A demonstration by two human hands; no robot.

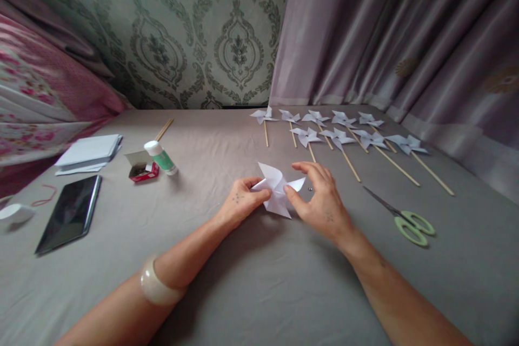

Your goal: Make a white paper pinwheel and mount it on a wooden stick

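Note:
A folded white paper pinwheel (pixel 277 206) with no stick showing is held just above the cloth in the middle. My left hand (pixel 243 197) grips its left side, thumb on the front near the centre and fingers behind. At the right blade, my right hand (pixel 324 203) has its thumb tip touching or very close to the paper, with the index finger raised apart from the thumb. Beside that hand a tiny shiny piece (pixel 310 189) lies on the cloth, too small to name. Scissors (pixel 405 219) with green handles lie to the right, blades part open.
Several finished pinwheels (pixel 338 138) on sticks lie at the back right. Leftward are a glue stick (pixel 162 158), an open red box (pixel 144 172) of small items, wooden sticks (pixel 164 130), a paper stack (pixel 90 151), a dark tablet or phone (pixel 68 213) and a red string (pixel 46 194).

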